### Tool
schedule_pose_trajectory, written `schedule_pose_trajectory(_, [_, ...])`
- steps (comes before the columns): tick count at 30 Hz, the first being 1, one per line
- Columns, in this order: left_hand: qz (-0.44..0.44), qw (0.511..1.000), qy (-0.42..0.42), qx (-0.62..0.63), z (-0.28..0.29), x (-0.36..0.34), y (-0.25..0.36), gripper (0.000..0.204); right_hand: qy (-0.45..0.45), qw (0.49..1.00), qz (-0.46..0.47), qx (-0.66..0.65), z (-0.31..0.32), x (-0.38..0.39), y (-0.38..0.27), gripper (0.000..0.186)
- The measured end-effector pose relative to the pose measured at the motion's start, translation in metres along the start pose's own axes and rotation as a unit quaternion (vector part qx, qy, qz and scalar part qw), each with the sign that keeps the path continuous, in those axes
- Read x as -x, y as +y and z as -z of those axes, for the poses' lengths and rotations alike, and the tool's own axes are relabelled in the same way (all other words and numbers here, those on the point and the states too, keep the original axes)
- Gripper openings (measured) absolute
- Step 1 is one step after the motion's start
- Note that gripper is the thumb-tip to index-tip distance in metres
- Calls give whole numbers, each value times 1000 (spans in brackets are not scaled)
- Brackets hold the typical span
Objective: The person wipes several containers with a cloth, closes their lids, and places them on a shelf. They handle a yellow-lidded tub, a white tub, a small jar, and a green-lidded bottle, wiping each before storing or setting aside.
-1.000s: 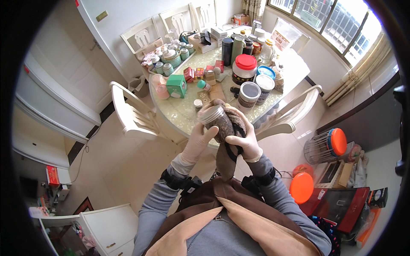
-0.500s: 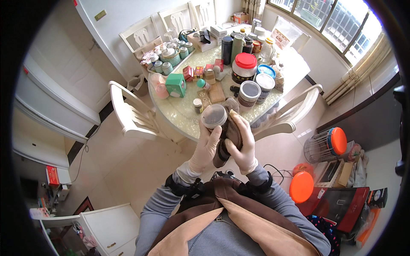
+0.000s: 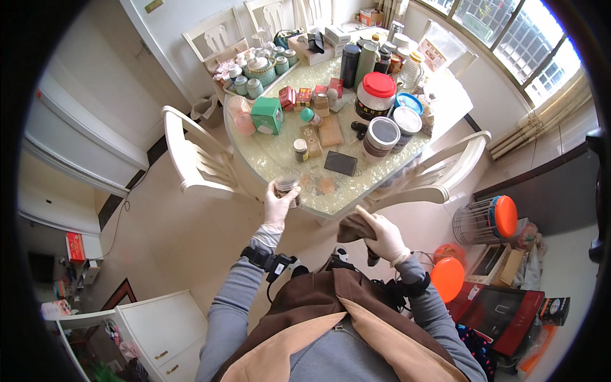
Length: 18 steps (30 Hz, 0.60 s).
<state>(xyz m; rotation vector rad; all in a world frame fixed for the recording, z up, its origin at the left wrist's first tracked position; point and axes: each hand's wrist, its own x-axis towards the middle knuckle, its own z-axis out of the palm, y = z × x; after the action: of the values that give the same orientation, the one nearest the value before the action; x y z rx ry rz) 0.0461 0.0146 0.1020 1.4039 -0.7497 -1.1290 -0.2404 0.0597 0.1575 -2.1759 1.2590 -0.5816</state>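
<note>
Pale table [image 3: 270, 149], jar [image 3: 287, 184] seemingly clear

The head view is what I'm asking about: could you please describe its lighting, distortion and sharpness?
Head view: daylight at the window looks blown out, and glare whitens the right end of the table; head view: fisheye curvature, with dark corners; head view: the left hand and right hand are readable, but the contents of the held jar are unclear.

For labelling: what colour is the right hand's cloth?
The cloth is greyish brown; best in head view.
</note>
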Motion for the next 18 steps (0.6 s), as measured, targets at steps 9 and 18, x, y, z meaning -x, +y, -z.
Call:
schedule_pose_trajectory(9, [62,994,-57,76,-33,11,-1,37,111,979,4,-170,4,-16,-19,69])
schedule_pose_trajectory(18, [12,941,-279,191,-67,53,35,37,310,941,136,-2,-31,-60,-79,48])
